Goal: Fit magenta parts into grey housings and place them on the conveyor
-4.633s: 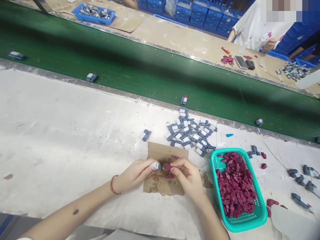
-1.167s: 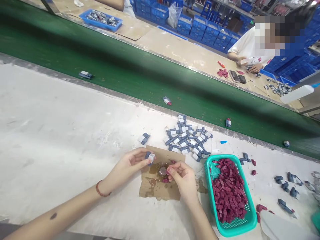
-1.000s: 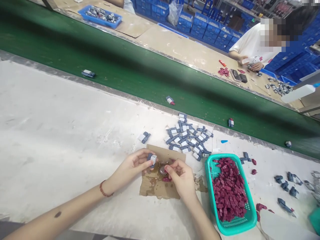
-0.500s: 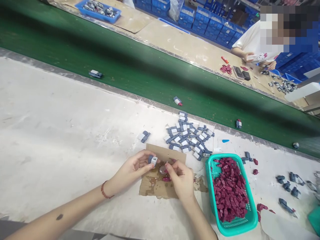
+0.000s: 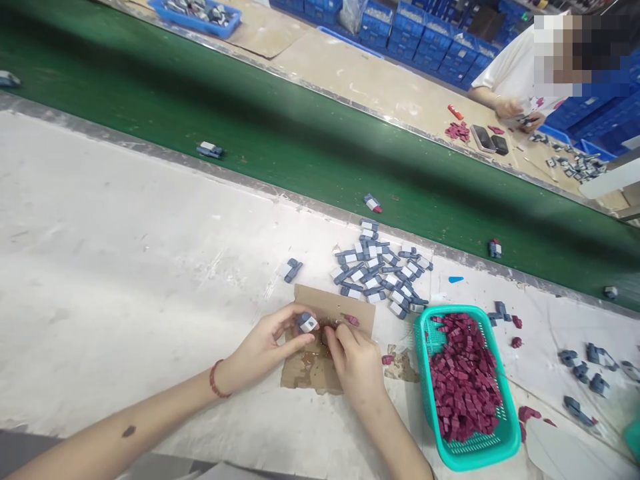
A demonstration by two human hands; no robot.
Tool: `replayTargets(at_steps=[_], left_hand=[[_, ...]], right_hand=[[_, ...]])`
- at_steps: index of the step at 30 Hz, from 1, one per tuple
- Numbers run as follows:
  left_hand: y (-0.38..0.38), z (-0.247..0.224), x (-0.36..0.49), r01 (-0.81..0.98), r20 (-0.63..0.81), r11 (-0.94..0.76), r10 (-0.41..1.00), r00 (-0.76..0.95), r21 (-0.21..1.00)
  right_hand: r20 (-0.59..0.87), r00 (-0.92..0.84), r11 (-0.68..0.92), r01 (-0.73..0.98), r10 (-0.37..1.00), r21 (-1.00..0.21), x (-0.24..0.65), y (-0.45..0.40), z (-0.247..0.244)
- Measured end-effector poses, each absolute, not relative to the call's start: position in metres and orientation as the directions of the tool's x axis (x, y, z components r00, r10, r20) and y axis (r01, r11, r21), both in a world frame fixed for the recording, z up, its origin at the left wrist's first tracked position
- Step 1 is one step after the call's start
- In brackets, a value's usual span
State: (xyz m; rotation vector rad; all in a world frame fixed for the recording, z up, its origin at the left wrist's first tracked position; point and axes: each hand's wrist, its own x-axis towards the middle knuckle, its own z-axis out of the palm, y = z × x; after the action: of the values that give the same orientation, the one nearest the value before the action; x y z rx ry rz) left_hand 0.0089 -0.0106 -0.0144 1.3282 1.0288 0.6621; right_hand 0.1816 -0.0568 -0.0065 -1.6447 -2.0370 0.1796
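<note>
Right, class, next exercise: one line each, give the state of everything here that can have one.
Left hand: gripping a blue-grey and white plastic part.
Right hand: fingertips pinched, contents hidden.
Brown cardboard sheet: flat, stained, ragged-edged.
Green rectangular plastic basket: upright, mostly filled with dark-red pieces.
Long green conveyor belt: carrying spaced-out parts.
Shallow blue plastic tray: loaded with parts.

Left hand [image 5: 267, 347] and right hand [image 5: 357, 360] bare; reddish-brown bracelet [image 5: 214, 380] around left wrist [image 5: 223, 375]; oval mark [image 5: 129, 432] on left forearm [image 5: 165, 408].
</note>
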Motion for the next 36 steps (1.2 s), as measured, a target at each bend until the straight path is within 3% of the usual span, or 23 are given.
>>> replayTargets(at_steps=[5, 10, 13, 16, 27, 33, 36], left_hand=[[-0.016, -0.015, 0.007, 0.156, -0.196, 0.138, 0.859, 0.473, 0.978], [-0.021, -0.018, 0.002, 0.139, -0.064, -0.013, 0.844, 0.533, 0.990], [-0.019, -0.019, 0.000, 0.216, -0.051, -0.108, 0.782, 0.621, 0.970], [-0.016, -0.016, 0.000, 0.257, -0.046, -0.178, 0.732, 0.679, 0.950], [-0.015, -0.013, 0.003, 0.274, -0.006, -0.275, 0.695, 0.719, 0.922], [-0.015, -0.015, 0.005, 0.291, 0.027, -0.362, 0.666, 0.745, 0.886], [-0.015, -0.017, 0.004, 0.297, 0.016, -0.362, 0.657, 0.753, 0.884]], right_hand=[[0.226, -0.087, 0.205, 0.793, 0.970, -0.574, 0.182, -0.058, -0.007], [-0.098, 0.141, -0.147, 0.399, 0.985, -0.905, 0.188, -0.055, 0.000], [-0.228, 0.205, -0.259, 0.141, 0.952, -0.956, 0.189, -0.055, 0.005], [-0.255, 0.197, -0.265, 0.025, 0.947, -0.964, 0.186, -0.056, 0.006], [-0.158, 0.126, -0.166, 0.057, 0.979, -0.984, 0.176, -0.058, 0.004], [-0.051, 0.102, -0.069, 0.187, 0.993, -0.980, 0.173, -0.059, 0.004], [-0.090, 0.087, -0.103, 0.168, 0.992, -0.980, 0.173, -0.060, 0.002]])
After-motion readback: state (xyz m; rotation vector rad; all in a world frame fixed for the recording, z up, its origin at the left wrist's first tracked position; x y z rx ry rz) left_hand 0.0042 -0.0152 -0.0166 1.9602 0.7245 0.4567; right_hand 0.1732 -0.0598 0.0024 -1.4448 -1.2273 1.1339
